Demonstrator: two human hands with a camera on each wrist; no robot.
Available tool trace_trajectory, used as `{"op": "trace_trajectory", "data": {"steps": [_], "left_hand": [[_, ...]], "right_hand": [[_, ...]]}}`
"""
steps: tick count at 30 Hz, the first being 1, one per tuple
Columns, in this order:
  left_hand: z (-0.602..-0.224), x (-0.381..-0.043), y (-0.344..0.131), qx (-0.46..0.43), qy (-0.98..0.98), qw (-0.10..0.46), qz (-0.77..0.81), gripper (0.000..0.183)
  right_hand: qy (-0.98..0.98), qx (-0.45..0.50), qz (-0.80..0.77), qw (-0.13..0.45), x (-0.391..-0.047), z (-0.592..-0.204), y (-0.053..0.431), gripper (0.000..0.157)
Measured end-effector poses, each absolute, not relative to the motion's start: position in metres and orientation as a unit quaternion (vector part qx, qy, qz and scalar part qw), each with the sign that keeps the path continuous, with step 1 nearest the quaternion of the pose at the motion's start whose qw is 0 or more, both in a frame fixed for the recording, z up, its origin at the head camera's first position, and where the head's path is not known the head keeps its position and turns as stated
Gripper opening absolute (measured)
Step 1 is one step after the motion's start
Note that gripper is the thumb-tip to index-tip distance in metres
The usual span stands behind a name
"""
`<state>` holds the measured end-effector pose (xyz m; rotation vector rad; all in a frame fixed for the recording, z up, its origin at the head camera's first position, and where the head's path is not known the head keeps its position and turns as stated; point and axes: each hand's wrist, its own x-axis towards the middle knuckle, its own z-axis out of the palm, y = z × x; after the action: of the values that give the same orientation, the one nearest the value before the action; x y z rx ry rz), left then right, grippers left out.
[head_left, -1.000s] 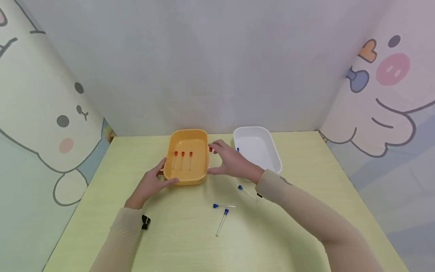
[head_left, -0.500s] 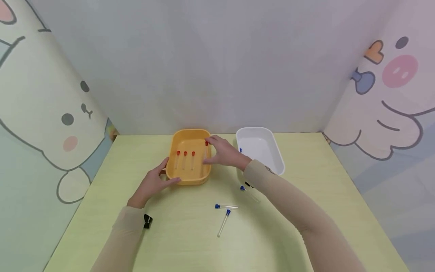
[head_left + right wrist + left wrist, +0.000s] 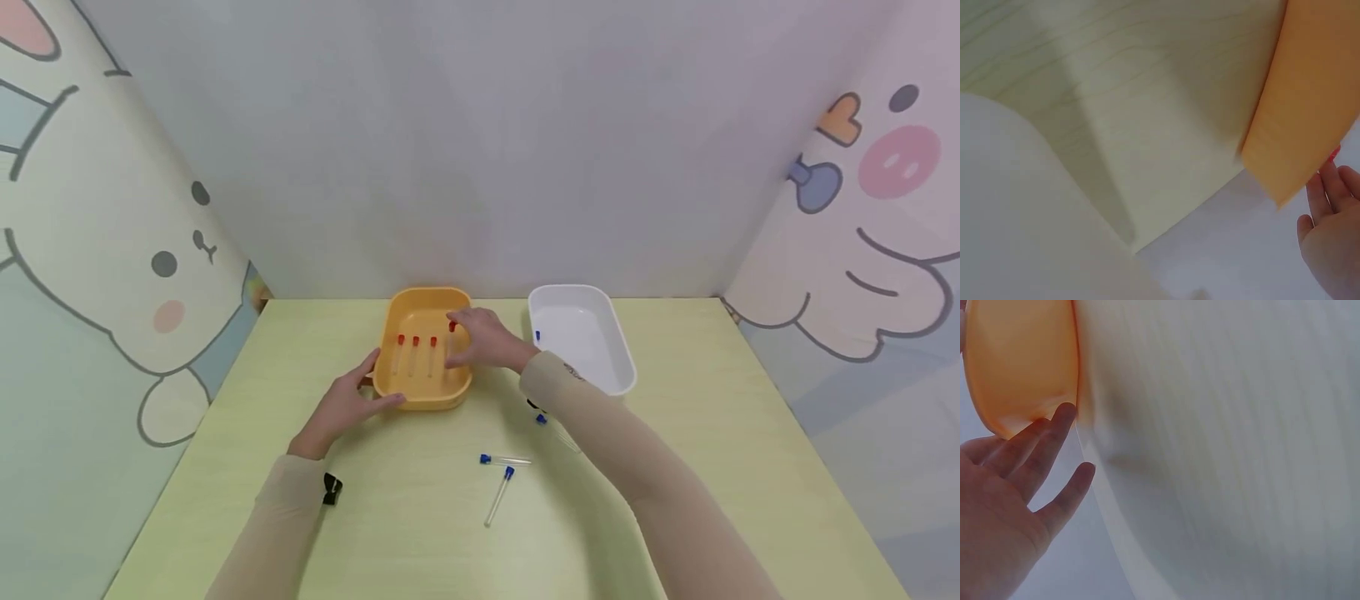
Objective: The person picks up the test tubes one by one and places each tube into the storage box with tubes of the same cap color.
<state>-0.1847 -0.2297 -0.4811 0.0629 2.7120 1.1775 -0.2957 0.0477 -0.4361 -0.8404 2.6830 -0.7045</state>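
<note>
Inside the right half of the yellow-orange tray (image 3: 423, 400), my right hand (image 3: 483, 337) holds a clear test tube with a red cap (image 3: 452, 327), fingers at the cap and thumb toward the lower end. The right wrist view shows the red cap (image 3: 1334, 152) at the fingertips, the rest hidden behind the tray wall. Left of it, several red-capped tubes (image 3: 416, 342) lie in a row in the tray. My left hand (image 3: 345, 412) rests against the tray's front left corner, thumb at the front rim; its fingers (image 3: 1047, 447) extend along the outer wall.
A white tray (image 3: 628, 379) stands to the right, with a blue cap (image 3: 537, 335) inside its left wall. Blue-capped tubes (image 3: 498, 496) lie on the table in front, one partly under the right forearm. A wall rises behind the trays.
My right hand has moved left with the red-capped test tube, from beside the orange tray's right rim to inside the tray. The left hand stays at its corner.
</note>
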Motion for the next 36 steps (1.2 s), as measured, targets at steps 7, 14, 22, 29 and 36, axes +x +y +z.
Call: {"op": "trace_trajectory", "data": {"steps": [7,14,22,29,36], "left_hand": [[-0.48,-0.184,-0.228,0.023,0.913,0.091,0.396,0.116],[-0.479,-0.185,-0.228,0.024,0.913,0.09,0.397,0.114],[-0.481,-0.186,-0.228,0.029,0.917,0.087,0.388,0.118],[-0.482,-0.186,-0.228,0.027,0.917,0.087,0.388,0.118],[-0.484,-0.187,-0.229,0.029,0.916,0.082,0.392,0.117]], "right_hand": [[0.931,-0.29,-0.193,0.108,-0.306,-0.451,0.044,0.098],[0.938,-0.275,-0.174,0.115,-0.312,-0.459,0.037,0.099],[0.936,-0.269,-0.173,0.146,-0.31,-0.459,0.03,0.095],[0.944,-0.258,-0.142,0.148,-0.31,-0.462,0.025,0.095],[0.949,-0.242,-0.131,0.156,-0.308,-0.46,0.02,0.094]]}}
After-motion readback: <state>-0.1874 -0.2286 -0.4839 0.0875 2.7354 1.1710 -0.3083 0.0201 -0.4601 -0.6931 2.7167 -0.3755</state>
